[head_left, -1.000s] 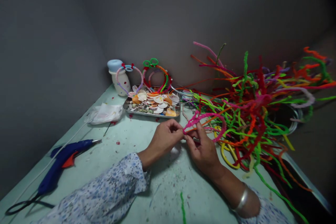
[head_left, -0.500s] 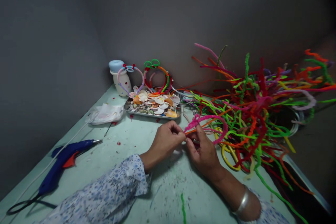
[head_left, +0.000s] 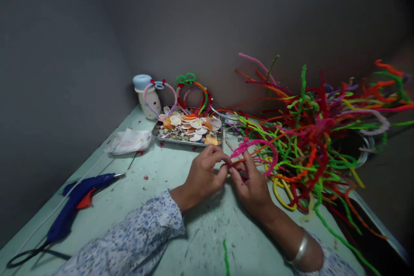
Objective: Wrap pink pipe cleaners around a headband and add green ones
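Observation:
Both hands meet over the middle of the pale green table (head_left: pixel 207 233). A curved pink fuzzy stem (head_left: pixel 274 155) with a twisted end runs up and right from my right hand (head_left: pixel 254 185), whose fingers are closed on it. My left hand (head_left: pixel 205 172) pinches at the stem's near end, touching the right fingertips. Close to the fingertips passes an orange stem (head_left: pixel 258 152), which reaches toward the pile; which fingers touch it cannot be made out. The exact spot between the fingertips is partly hidden.
Behind the hands is a metal tray (head_left: pixel 181 141) of shells, with decorated headbands (head_left: pixel 161 84) standing at it. A white jar (head_left: pixel 148 101) and plastic packet (head_left: pixel 129 141) are left of it. A blue glue gun (head_left: pixel 64 215) lies left; tangled coloured stems (head_left: pixel 310 138) fill the right.
My left fingers have shifted their pinch, the thumb now lower and more bent. The pink stem has tilted and moved slightly within my right fingers.

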The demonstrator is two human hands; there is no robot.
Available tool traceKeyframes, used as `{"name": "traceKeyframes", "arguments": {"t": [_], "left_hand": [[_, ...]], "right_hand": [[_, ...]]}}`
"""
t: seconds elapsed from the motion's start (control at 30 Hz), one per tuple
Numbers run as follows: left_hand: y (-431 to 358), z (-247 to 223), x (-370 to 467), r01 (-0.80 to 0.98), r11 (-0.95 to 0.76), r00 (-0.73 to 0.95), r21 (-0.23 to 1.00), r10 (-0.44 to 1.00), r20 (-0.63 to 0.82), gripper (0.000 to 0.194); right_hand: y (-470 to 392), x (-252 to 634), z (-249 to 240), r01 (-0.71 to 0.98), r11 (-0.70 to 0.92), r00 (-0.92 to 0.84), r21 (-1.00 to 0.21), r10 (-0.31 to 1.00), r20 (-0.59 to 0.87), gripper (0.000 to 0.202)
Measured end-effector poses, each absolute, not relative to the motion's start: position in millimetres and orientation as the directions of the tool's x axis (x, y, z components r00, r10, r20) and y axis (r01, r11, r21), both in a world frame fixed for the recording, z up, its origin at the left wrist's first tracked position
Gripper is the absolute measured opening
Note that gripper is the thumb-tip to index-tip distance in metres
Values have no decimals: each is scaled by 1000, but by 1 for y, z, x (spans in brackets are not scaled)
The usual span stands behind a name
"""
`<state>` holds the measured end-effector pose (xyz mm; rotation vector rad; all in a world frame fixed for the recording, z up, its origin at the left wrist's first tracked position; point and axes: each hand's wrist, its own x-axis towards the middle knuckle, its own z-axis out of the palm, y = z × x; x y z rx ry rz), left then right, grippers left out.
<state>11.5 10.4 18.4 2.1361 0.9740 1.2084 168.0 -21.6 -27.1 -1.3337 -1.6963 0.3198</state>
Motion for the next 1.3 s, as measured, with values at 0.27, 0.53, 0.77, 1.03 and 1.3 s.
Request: {"name": "traceKeyframes", "arguments": {"t": [0.27, 0.53, 0.77, 1.03, 1.3], "left_hand": [[15, 17, 9, 441, -676, 418, 590, 737, 531, 18], [20, 18, 7, 486, -748, 464, 453, 660, 591, 16], [22, 19, 7, 518, -779, 512, 354, 614, 601, 14], [23, 19, 6, 528, -775, 544, 349, 623, 562, 14], [24, 20, 6, 461, -785, 531, 414, 618, 580, 12]], "right_hand": [[-20, 170, -23, 620, 400, 44, -675, 841, 539, 57], [-21, 172, -23, 618, 393, 39, -681, 849, 526, 55], [-20, 173, -25, 634, 411, 31, -655, 833, 553, 58], [-20, 174, -29, 634, 434, 15, -640, 821, 571, 57], [-20, 174, -24, 663, 455, 19, -594, 783, 622, 54]]}}
